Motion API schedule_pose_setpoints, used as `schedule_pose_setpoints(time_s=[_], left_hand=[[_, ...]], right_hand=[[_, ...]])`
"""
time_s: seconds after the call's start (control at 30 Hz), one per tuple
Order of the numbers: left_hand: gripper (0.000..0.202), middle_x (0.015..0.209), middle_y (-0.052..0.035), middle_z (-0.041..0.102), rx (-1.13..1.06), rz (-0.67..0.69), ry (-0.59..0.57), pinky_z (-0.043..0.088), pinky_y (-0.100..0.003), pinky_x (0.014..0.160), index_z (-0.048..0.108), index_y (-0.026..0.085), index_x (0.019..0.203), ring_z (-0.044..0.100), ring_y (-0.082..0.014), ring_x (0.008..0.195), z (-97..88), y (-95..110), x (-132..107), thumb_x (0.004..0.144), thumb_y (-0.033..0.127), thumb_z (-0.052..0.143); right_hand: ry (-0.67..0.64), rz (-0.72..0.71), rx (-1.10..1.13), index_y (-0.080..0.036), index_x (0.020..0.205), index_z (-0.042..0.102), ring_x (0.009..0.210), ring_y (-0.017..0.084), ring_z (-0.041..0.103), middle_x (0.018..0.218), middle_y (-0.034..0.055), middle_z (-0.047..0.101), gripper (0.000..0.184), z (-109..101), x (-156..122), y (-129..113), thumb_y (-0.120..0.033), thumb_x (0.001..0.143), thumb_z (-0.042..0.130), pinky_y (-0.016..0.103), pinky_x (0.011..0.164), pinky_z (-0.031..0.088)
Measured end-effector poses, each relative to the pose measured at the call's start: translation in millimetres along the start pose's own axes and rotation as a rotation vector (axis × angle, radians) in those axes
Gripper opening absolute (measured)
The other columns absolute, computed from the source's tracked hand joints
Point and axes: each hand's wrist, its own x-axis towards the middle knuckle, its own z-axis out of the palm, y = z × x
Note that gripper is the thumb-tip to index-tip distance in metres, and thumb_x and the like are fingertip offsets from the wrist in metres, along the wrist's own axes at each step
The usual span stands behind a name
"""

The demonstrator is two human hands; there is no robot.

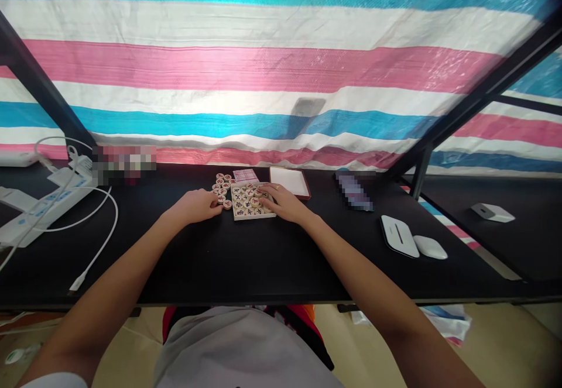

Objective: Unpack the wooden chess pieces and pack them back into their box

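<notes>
Left hand (199,206), fingers curled at loose round pieces (222,182), any hold unclear; right hand (284,202), partly open, fingers over a box (254,217) of similar pieces (248,204) between both hands; beyond the right hand, a shallow white-lined tray (287,181) on the black table (246,265).

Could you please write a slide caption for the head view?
Left hand at loose round pieces, right hand at a box of more.

Bare forearms (133,271) angled inward, left hand (197,206) curled, right hand (287,203) palm down, thumb (271,206) apart
</notes>
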Motion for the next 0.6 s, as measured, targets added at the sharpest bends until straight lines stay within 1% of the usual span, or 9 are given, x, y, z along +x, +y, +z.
schedule_pose_setpoints(time_s=[0.13, 0.23, 0.3, 0.4, 0.6], left_hand=[[0.06, 0.083, -0.0106, 0.068, -0.014, -0.113, -0.086, 0.045, -0.031, 0.068, 0.066, 0.02, 0.074, 0.063, -0.0262, 0.079, -5.3, -10.4, -0.6, 0.079, 0.069, 0.032], [0.072, 0.091, -0.0137, 0.069, -0.013, -0.17, -0.153, 0.046, -0.034, 0.073, 0.068, 0.019, 0.082, 0.063, -0.029, 0.085, -3.3, -12.9, 0.0, 0.073, 0.08, 0.03], [0.078, 0.096, -0.0154, 0.068, -0.004, -0.185, -0.16, 0.047, -0.036, 0.075, 0.068, 0.018, 0.086, 0.063, -0.0304, 0.088, -0.5, -11.3, 0.5, 0.072, 0.083, 0.027], [0.082, 0.098, -0.016, 0.068, 0.006, -0.181, -0.14, 0.047, -0.038, 0.076, 0.068, 0.018, 0.087, 0.063, -0.0317, 0.089, 2.7, -6.2, 1.2, 0.072, 0.084, 0.022], [0.088, 0.096, -0.0171, 0.068, 0.018, -0.216, -0.113, 0.047, -0.037, 0.076, 0.069, 0.016, 0.086, 0.063, -0.0321, 0.089, 3.5, 1.7, 1.4, 0.07, 0.086, 0.017]], right_hand=[[-0.006, 0.004, -0.005, -0.023, 0.125, 0.054, 0.124, 0.027, 0.046, 0.125, 0.0105, 0.057, 0.042, 0.4, 0.1, 0.4, -0.047, 0.093, 0.04, 0.047, 0.102, 0.039], [-0.005, 0.014, -0.004, -0.023, 0.126, 0.054, 0.126, 0.027, 0.044, 0.125, 0.0104, 0.057, 0.043, 1.6, 0.3, 1.7, -0.047, 0.093, 0.04, 0.046, 0.103, 0.039], [-0.009, 0.02, -0.002, -0.022, 0.126, 0.053, 0.127, 0.027, 0.043, 0.125, 0.0106, 0.057, 0.043, 2.1, 0.4, 1.9, -0.047, 0.093, 0.04, 0.046, 0.103, 0.038], [-0.005, 0.013, 0.002, -0.022, 0.126, 0.053, 0.126, 0.027, 0.044, 0.124, 0.011, 0.057, 0.043, 1.8, 0.5, 1.4, -0.047, 0.093, 0.04, 0.046, 0.103, 0.039], [0.011, 0.014, 0.0, -0.023, 0.127, 0.053, 0.123, 0.027, 0.047, 0.127, 0.0109, 0.055, 0.043, 1.5, -0.4, 1.2, -0.047, 0.093, 0.04, 0.046, 0.102, 0.04]])
